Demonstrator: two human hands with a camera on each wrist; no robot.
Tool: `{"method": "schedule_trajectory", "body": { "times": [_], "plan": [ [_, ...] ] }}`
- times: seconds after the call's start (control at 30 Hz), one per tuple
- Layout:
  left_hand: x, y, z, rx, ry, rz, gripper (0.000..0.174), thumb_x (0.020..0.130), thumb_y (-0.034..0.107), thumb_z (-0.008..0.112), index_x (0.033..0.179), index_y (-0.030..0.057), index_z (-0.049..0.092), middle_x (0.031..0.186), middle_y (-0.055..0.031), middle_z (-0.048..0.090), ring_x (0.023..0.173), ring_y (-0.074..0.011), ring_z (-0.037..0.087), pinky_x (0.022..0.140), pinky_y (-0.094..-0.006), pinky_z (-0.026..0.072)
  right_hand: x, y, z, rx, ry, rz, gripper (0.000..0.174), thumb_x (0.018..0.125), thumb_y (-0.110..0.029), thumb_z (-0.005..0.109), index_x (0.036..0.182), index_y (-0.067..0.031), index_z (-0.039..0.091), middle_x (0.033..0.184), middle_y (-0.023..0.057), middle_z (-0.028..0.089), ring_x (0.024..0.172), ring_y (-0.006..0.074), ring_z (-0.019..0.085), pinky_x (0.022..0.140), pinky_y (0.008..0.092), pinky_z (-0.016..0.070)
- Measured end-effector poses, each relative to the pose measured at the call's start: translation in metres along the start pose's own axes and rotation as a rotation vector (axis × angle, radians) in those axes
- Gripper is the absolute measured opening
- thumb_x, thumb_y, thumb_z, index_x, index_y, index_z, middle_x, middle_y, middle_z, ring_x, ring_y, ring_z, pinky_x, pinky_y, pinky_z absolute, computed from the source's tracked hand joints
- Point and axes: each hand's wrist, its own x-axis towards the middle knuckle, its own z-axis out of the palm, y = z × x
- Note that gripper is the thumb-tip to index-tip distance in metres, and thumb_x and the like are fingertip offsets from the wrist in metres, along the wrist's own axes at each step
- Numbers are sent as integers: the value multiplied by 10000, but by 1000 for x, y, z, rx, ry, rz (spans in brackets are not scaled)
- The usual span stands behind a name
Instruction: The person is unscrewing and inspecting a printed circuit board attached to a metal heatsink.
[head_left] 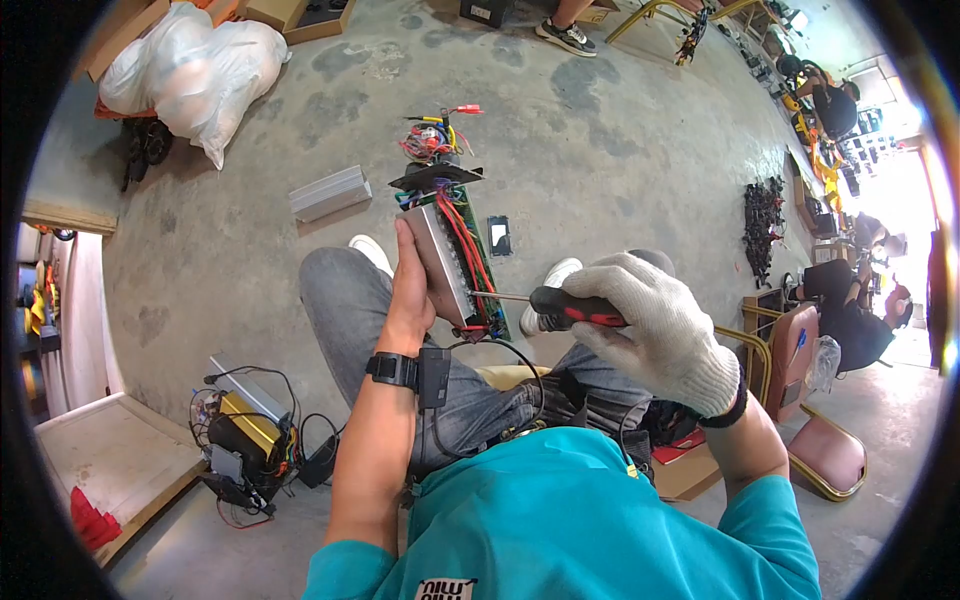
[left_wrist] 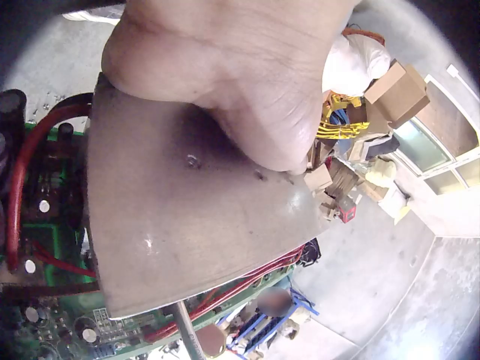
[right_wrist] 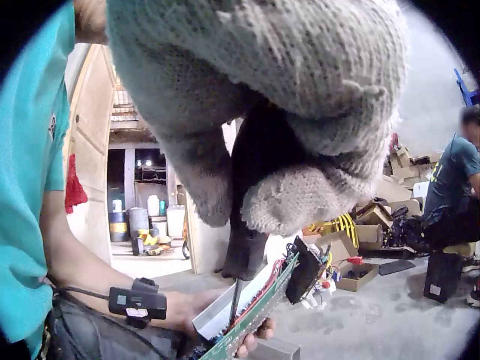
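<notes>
My bare left hand holds a green circuit board by the grey metal plate along its side. Red wires run along the board, and a black end panel with loose coloured wires sits at its far end. In the left wrist view, the palm lies against the plate. My right hand, in a white knitted glove, grips a screwdriver with a black and red handle. Its shaft reaches the board beside the plate's edge, and its tip is hidden in the left wrist view.
On the floor ahead lie a metal housing and a small black rectangular item. A yellow and black device with cables stands at the left. White plastic bags sit at the back left, a chair at the right.
</notes>
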Motion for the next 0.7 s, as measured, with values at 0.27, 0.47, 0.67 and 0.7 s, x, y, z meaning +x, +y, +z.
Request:
{"method": "schedule_trajectory", "body": {
  "times": [0.27, 0.47, 0.67, 0.7],
  "plan": [
    [-5, 5, 7, -26, -26, -33, 738, 1067, 704, 329, 1356, 80, 596, 1153, -90, 711, 1029, -201, 711, 914, -376, 608, 12, -5, -3, -122, -54, -224, 411, 839, -72, 772, 1230, -93, 651, 1159, 150, 617, 1029, 368, 668, 869, 445, 556],
    [-5, 4, 8, -36, -12, -21, 729, 1071, 700, 322, 1338, 84, 603, 1137, -91, 711, 1011, -197, 712, 898, -374, 611, 14, -26, -5, -179, -141, 105, 475, 885, -84, 752, 1329, -95, 583, 1190, 178, 591, 998, 391, 685, 819, 439, 573],
    [-3, 2, 6, -72, -25, -19, 720, 1069, 701, 330, 1315, 88, 616, 1119, -83, 717, 997, -197, 716, 890, -380, 614, 14, -14, -3, -173, -47, -204, 489, 934, -164, 756, 1362, -64, 543, 1183, 195, 588, 912, 407, 704, 761, 457, 583],
    [-3, 1, 5, -73, -27, -19, 720, 1069, 701, 330, 1315, 88, 616, 1119, -83, 717, 997, -197, 716, 890, -380, 614, 14, -16, -2, -175, -47, -204, 489, 934, -164, 756, 1362, -64, 543, 1183, 195, 588, 912, 407, 704, 761, 457, 583]
  ]
}}
